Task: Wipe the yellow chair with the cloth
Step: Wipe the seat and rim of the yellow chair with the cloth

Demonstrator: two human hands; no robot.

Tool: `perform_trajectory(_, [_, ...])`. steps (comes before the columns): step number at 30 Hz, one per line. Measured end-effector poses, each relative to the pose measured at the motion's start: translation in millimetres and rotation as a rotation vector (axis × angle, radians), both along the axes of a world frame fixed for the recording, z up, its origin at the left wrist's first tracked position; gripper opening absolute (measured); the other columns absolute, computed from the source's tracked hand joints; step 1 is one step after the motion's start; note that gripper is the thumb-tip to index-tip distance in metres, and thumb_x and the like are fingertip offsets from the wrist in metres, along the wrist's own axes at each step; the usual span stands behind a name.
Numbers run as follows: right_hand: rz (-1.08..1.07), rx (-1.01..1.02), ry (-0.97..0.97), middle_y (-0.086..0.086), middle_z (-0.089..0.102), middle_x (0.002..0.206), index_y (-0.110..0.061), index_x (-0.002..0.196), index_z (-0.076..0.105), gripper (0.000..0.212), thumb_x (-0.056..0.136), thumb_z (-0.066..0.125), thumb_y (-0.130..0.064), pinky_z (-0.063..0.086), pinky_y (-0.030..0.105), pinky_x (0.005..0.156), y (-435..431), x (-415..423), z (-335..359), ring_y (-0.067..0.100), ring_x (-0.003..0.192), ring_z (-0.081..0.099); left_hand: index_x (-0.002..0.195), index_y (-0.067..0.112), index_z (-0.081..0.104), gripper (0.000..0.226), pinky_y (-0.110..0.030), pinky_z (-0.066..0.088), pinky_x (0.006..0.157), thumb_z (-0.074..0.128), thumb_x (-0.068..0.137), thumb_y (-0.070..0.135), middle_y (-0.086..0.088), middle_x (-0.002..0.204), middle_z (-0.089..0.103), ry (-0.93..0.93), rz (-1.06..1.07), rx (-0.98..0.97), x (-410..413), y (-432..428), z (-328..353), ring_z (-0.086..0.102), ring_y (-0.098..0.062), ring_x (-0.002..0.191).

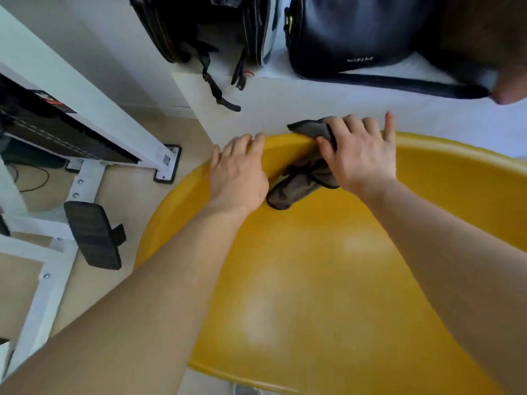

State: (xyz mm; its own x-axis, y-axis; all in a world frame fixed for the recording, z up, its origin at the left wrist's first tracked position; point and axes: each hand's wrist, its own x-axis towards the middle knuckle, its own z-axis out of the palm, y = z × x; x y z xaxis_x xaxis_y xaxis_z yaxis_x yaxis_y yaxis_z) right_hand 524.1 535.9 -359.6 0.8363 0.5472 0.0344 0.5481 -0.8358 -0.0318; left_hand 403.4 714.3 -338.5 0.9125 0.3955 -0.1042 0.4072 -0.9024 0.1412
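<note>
Yellow chair (328, 280) rim is being wiped w/ a dark grey-brown cloth (302, 178).

Cloth is draped over the chair's top edge & pressed there by the right hand (362, 155), fingers spread over the rim, thumb clamped on the fabric; loose end hangs down inside the shell. Left hand (238, 175) is laid flat on the rim just beside it, fingers together & curled over the edge, nothing held. Behind the chair, a white shelf (313, 92) is seen w/ a black backpack (205, 29) & a dark leather bag (356, 32) on it.
</note>
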Motion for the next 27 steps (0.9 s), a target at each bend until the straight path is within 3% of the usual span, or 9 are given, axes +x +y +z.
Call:
perform_trajectory(4, [-0.285, -0.042, 0.039, 0.015, 0.058, 0.126, -0.021, 0.128, 0.048, 0.043, 0.102, 0.031, -0.051, 0.015, 0.065, 0.116, -105, 25, 7, 0.043, 0.122, 0.048, 0.156, 0.032, 0.022, 0.08, -0.049, 0.013, 0.123, 0.052, 0.088, 0.003, -0.002, 0.159, 0.029, -0.003, -0.081, -0.03, 32, -37, 1, 0.023, -0.025, 0.147])
perform_trajectory(7, [-0.404, -0.012, 0.058, 0.019, 0.058, 0.123, -0.016, 0.123, 0.051, 0.043, 0.103, 0.029, -0.047, 0.02, 0.062, 0.115, -115, 28, 8, 0.045, 0.119, 0.048, 0.156, 0.034, 0.023, 0.08, -0.049, 0.012, 0.122, 0.054, 0.088, 0.004, 0.0, 0.161, 0.027, -0.017, -0.116, -0.051, 43, -58, -1, 0.02, -0.026, 0.149])
perform_trajectory(11, [-0.103, 0.05, 0.113, 0.013, 0.06, 0.123, -0.019, 0.12, 0.052, 0.038, 0.104, 0.027, -0.043, 0.027, 0.054, 0.112, -42, 27, 6, 0.04, 0.115, 0.05, 0.155, 0.033, 0.026, 0.074, -0.049, 0.015, 0.122, 0.052, 0.091, 0.006, 0.0, 0.162, 0.027, -0.025, -0.066, -0.084, 46, -62, -3, 0.018, -0.027, 0.15])
perform_trajectory(14, [0.089, 0.077, 0.16, 0.008, 0.057, 0.128, -0.02, 0.126, 0.05, 0.039, 0.104, 0.026, -0.043, 0.019, 0.053, 0.117, 3, 15, 4, 0.037, 0.121, 0.048, 0.151, 0.031, 0.034, 0.061, -0.049, 0.018, 0.12, 0.051, 0.095, 0.016, 0.001, 0.161, 0.029, 0.006, -0.071, -0.072, 43, -62, -4, 0.019, -0.028, 0.15])
perform_trajectory(18, [0.134, 0.039, 0.109, 0.004, 0.054, 0.131, -0.028, 0.139, 0.041, 0.042, 0.103, 0.029, -0.047, 0.015, 0.056, 0.12, -46, 28, 3, 0.035, 0.125, 0.047, 0.15, 0.032, 0.035, 0.059, -0.051, 0.019, 0.119, 0.049, 0.094, 0.04, -0.003, 0.158, 0.033, 0.068, -0.045, -0.045, 53, -66, 7, 0.025, -0.028, 0.147])
perform_trajectory(23, [-0.32, 0.036, 0.099, 0.016, 0.058, 0.121, -0.019, 0.132, 0.045, 0.045, 0.103, 0.026, -0.048, 0.028, 0.059, 0.111, -186, 45, 5, 0.044, 0.113, 0.052, 0.154, 0.03, 0.026, 0.065, -0.05, 0.014, 0.121, 0.046, 0.095, 0.047, -0.009, 0.156, 0.035, 0.066, -0.163, 0.016, 76, -96, 7, 0.029, -0.029, 0.144])
perform_trajectory(25, [-0.471, 0.026, 0.076, 0.022, 0.06, 0.115, -0.012, 0.121, 0.05, 0.046, 0.102, 0.024, -0.046, 0.034, 0.058, 0.105, -198, 43, 8, 0.047, 0.106, 0.053, 0.154, 0.028, 0.024, 0.067, -0.05, 0.014, 0.121, 0.046, 0.094, 0.047, -0.009, 0.156, 0.033, 0.034, -0.212, 0.01, 83, -111, 1, 0.025, -0.03, 0.146])
perform_trajectory(27, [-0.477, 0.04, 0.043, 0.021, 0.061, 0.111, -0.01, 0.112, 0.053, 0.046, 0.101, 0.024, -0.044, 0.037, 0.054, 0.1, -171, 42, 7, 0.045, 0.103, 0.053, 0.155, 0.027, 0.024, 0.067, -0.05, 0.013, 0.122, 0.047, 0.094, 0.045, -0.008, 0.157, 0.031, 0.004, -0.24, -0.002, 87, -126, -5, 0.022, -0.031, 0.147])
